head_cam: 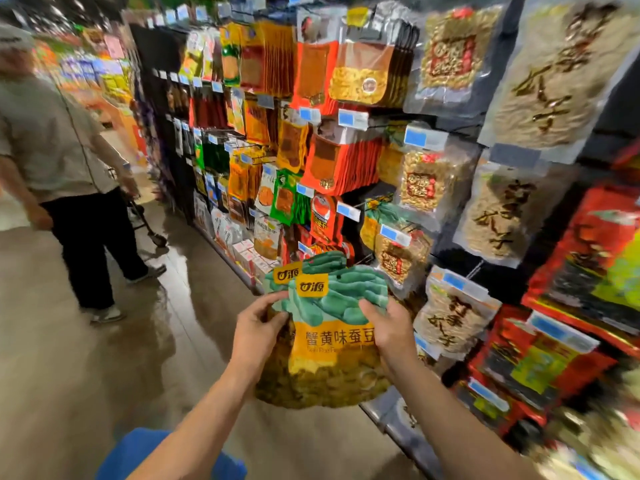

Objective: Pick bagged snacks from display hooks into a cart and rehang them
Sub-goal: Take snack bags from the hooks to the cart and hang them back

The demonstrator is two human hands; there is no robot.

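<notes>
I hold a green-and-yellow snack bag (332, 341) in front of the display, with a second bag of the same kind (287, 275) showing just behind its top. My left hand (258, 327) grips the left edge of the bags near the top. My right hand (388, 327) grips the right edge, thumb across the green part. The bags hang in the air below a wall of hooks (360, 206) filled with snack packets. A small hang hole shows near the front bag's top. The blue cart (138, 452) sits low at the bottom left, partly under my left forearm.
A person (65, 168) in a grey shirt and dark trousers stands on the left of the aisle beside a trolley (145, 220). Seed bags (450, 313) and red packets (540, 358) hang close on the right. A low shelf edge (391, 420) runs along the display's foot.
</notes>
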